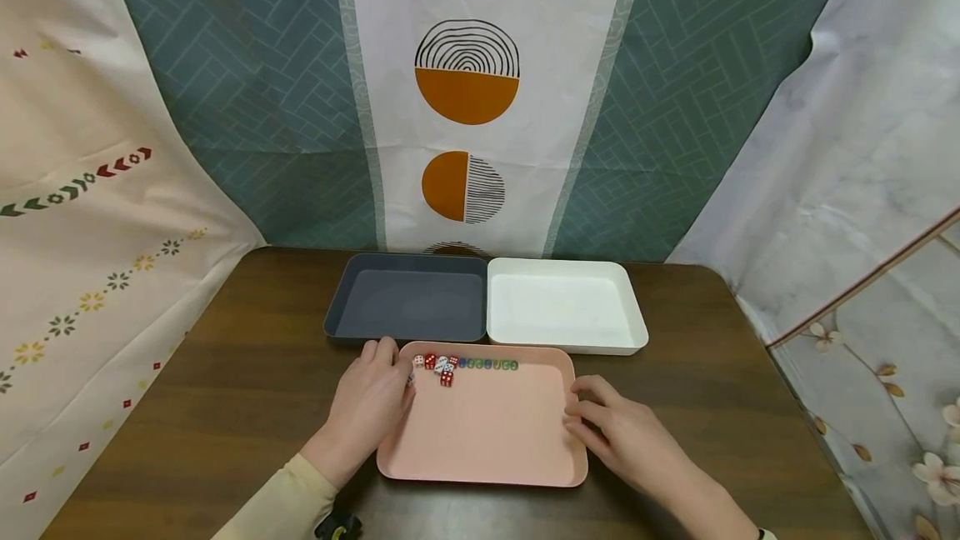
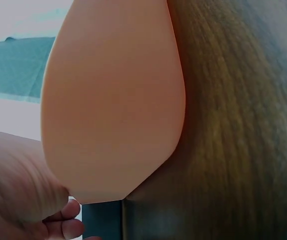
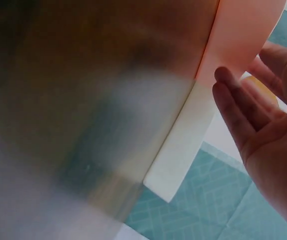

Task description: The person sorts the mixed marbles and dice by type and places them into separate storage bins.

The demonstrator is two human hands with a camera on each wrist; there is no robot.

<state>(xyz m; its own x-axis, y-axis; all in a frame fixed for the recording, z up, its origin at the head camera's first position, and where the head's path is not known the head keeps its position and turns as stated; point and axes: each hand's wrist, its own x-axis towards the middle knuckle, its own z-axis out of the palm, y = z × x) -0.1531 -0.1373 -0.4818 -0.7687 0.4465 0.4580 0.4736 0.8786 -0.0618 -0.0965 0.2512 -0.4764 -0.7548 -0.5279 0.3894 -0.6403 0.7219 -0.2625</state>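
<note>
A shallow pink tray (image 1: 483, 440) lies on the table. Along its far side, several red and white dice (image 1: 446, 379) sit in a small cluster, with a row of small blue and green beads (image 1: 487, 364) to their right. My left hand (image 1: 369, 398) reaches over the tray's far left corner, fingers bent, pinching a small die (image 1: 410, 378) that is mostly hidden. In the left wrist view the tray wall covers the fingertips. My right hand (image 1: 615, 427) rests at the tray's right rim, its fingers (image 3: 233, 110) relaxed and slightly bent, holding nothing.
Behind the pink tray stand a dark grey tray (image 1: 408, 302) on the left and a white tray (image 1: 566, 307) on the right, side by side. The brown wooden table (image 1: 247, 373) has patterned cloths (image 1: 300, 107) hanging around it. Something black (image 1: 339, 526) shows by the left sleeve.
</note>
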